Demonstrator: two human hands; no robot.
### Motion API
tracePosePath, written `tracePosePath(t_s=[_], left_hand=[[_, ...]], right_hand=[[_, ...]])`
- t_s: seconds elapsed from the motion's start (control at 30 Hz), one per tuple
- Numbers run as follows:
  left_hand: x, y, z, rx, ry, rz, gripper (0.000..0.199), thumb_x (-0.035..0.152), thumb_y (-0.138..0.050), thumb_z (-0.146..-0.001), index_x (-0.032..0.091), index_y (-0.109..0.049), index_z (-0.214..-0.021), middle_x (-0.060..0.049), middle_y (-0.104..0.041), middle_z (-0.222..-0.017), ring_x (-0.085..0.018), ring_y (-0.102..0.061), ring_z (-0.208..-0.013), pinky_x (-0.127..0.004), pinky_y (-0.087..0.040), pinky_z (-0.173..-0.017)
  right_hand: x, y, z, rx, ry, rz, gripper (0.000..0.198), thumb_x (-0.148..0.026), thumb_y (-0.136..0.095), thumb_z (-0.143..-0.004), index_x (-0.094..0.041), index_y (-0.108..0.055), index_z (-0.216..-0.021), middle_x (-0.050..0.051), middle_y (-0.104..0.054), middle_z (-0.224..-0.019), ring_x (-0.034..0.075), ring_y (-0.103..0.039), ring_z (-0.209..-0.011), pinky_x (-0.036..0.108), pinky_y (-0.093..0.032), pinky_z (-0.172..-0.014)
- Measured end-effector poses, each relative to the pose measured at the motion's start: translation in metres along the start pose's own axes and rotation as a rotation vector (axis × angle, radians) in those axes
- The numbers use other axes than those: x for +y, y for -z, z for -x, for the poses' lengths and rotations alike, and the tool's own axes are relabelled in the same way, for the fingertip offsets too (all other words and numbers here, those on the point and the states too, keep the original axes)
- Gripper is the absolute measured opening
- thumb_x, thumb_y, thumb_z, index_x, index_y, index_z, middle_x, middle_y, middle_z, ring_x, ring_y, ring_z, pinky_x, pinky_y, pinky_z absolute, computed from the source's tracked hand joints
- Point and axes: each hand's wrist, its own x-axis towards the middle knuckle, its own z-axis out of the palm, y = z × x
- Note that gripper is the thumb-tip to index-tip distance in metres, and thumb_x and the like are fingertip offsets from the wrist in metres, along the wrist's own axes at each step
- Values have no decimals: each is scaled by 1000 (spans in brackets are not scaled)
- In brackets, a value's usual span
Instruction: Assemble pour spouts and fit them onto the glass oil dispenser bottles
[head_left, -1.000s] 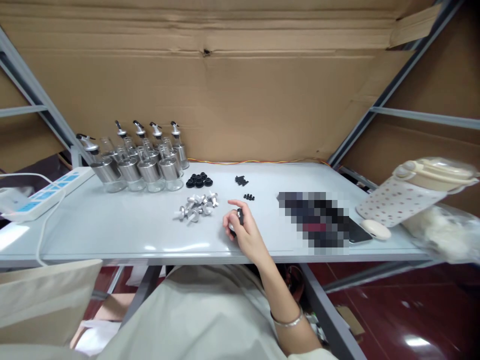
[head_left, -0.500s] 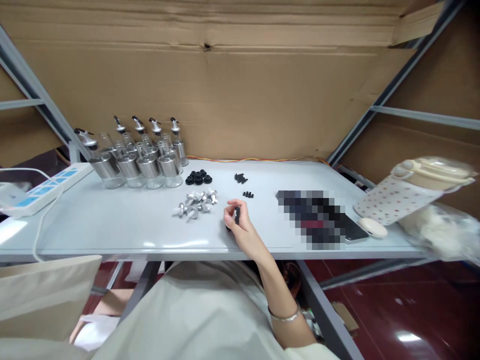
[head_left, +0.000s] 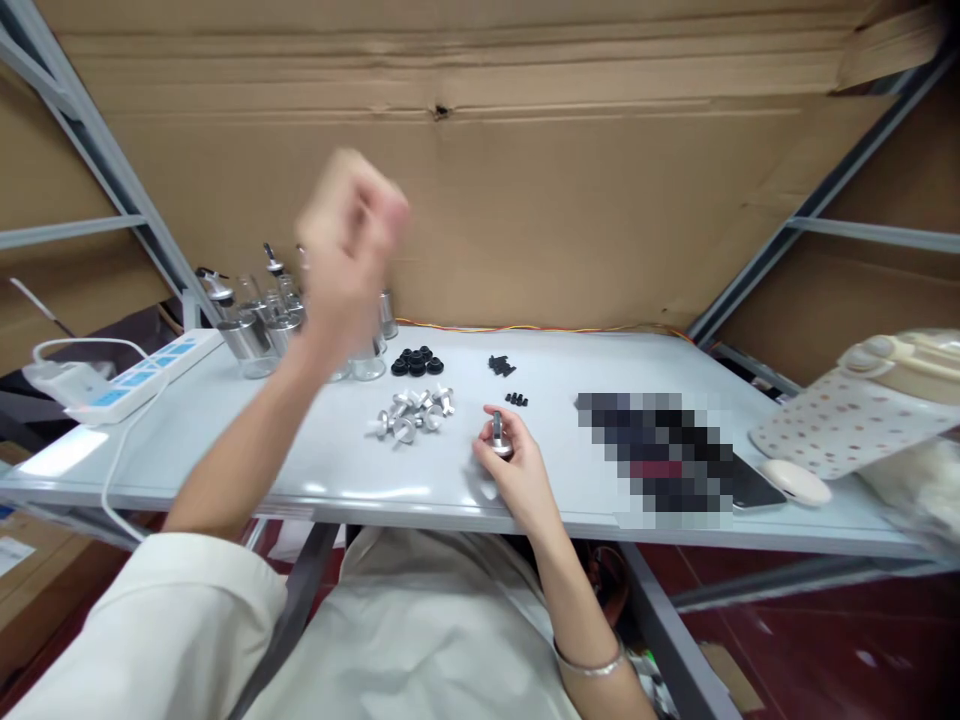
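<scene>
My left hand [head_left: 351, 225] is raised in front of the cardboard wall, above the oil bottles; motion smears its fingers, and whether anything is in them does not show. Low over the table's front, my right hand [head_left: 525, 468] is closed around a pour spout [head_left: 499, 446] with a silver collar and a dark upright top. Left of it lies a heap of silver spout pieces [head_left: 411, 416]. Behind them sit several black stoppers [head_left: 417, 364]. Small black caps [head_left: 517, 400] stand in a cluster just beyond my right hand, with thin black pieces [head_left: 501, 366] farther back.
Glass-and-steel oil bottles [head_left: 251, 345] crowd the table's back left, partly hidden by my left arm. A power strip [head_left: 150, 375] with a white cable lies at the left edge. A pixelated dark item, a phone [head_left: 757, 490], a white oval object [head_left: 796, 482] and a dotted jug [head_left: 847, 425] are right.
My left hand has come into view and risen over the bottles. My right hand still holds its piece, now turned so the silver collar shows. The whole view has shifted.
</scene>
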Motion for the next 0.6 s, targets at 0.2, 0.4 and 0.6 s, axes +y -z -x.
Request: tracePosePath(t_s=[0.2,0.4,0.6], left_hand=[[23,-67,80,-547,-465,-126,61,70,-25,-84,16,-52,-81,-9,-61,-82,-21,-50,-80,-36,-37,-72],[16,-76,103,-596,-555,-178,56,67,-31,-85,15,-53,-77,-6,-59,-74,-18,-47,-71,-34,-30,-68],[16,-82,108,-575,-609,-269,55,58,-25,-92,15,-55,-75,-6,-59,-67,-17,-47,-67,-34,-29,-66]], right_hand=[[2,1,2,-127,0,70,14,-28,-62,-68,-17,-57,-76,-3,-55,-64,11,-46,-58,24,-37,-56],[1,1,5,-179,-35,129,22,-23,-58,-67,-22,-35,-64,-9,-45,-48,8,-40,-45,21,-30,-47],[4,-1,6,-169,-38,85,17,-25,-56,-68,-22,-40,-69,-10,-38,-48,7,-32,-45,21,-25,-44]])
